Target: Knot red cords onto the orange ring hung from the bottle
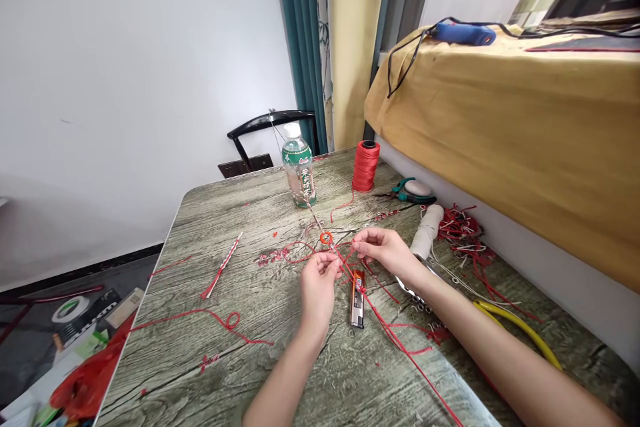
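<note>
My left hand (320, 283) pinches thin red cord between thumb and fingertips. To its right, my right hand (384, 248) is also closed, its fingertips on a strand of red cord. Between the hands a red cord (380, 317) stretches from a small orange-red ring (326, 238) down to the near table edge. A thin string ties that ring toward a plastic bottle (300, 173) with a green label, which stands upright. Beneath the cord lies a small orange and black packet or box (357, 300); its kind is unclear.
A red thread spool (366, 167) stands at the back, beside green-handled pliers (413, 195). On the right are a white thread roll (429, 230), tangled red cord scraps (460, 230) and a yellow loop (525, 330). A red-and-white braided piece (225, 263) lies left.
</note>
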`<move>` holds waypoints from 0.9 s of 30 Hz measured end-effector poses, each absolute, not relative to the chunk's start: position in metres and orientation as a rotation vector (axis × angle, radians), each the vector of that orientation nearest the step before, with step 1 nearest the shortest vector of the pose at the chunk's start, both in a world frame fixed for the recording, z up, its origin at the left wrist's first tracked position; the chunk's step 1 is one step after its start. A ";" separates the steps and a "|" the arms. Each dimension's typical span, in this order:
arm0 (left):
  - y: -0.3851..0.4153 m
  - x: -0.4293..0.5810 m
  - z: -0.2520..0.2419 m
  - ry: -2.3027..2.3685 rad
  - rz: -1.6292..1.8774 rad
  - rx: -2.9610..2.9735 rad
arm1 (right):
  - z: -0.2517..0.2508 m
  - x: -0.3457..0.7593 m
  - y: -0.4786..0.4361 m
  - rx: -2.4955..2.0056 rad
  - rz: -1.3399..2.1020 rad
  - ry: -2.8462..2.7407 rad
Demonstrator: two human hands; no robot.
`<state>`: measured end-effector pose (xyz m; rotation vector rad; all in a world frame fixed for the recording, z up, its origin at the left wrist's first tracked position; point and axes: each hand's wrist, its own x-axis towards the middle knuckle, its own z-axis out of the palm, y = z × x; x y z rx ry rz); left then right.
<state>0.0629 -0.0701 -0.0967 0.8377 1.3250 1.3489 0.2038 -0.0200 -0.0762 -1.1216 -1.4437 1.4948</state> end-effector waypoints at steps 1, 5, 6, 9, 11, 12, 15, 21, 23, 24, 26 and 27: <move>-0.072 0.063 -0.097 1.334 1.348 0.837 | -0.076 0.204 -0.020 -1.119 1.490 -1.441; -0.079 0.062 -0.097 1.322 1.380 0.854 | -0.075 0.204 -0.020 -1.111 1.471 -1.451; -0.079 0.061 -0.096 1.315 1.395 0.858 | -0.075 0.204 -0.021 -1.109 1.468 -1.456; -0.079 0.063 -0.094 1.300 1.421 0.816 | -0.075 0.203 -0.022 -1.082 1.452 -1.486; -0.077 0.064 -0.091 1.283 1.423 0.768 | -0.075 0.202 -0.024 -1.045 1.428 -1.544; -0.077 0.064 -0.090 1.269 1.421 0.748 | -0.075 0.201 -0.025 -1.029 1.411 -1.584; -0.076 0.065 -0.088 1.222 1.411 0.702 | -0.076 0.199 -0.028 -1.040 1.341 -1.716; -0.075 0.064 -0.088 1.170 1.397 0.708 | -0.073 0.197 -0.032 -1.111 1.167 -1.848; -0.075 0.064 -0.089 1.174 1.399 0.738 | -0.071 0.196 -0.033 -1.107 1.082 -1.869; -0.075 0.064 -0.090 1.181 1.401 0.753 | -0.071 0.196 -0.034 -1.103 1.040 -1.886; -0.074 0.064 -0.091 1.188 1.409 0.779 | -0.070 0.195 -0.035 -1.094 0.978 -1.925; -0.074 0.064 -0.092 1.183 1.415 0.793 | -0.071 0.195 -0.035 -1.091 0.959 -1.947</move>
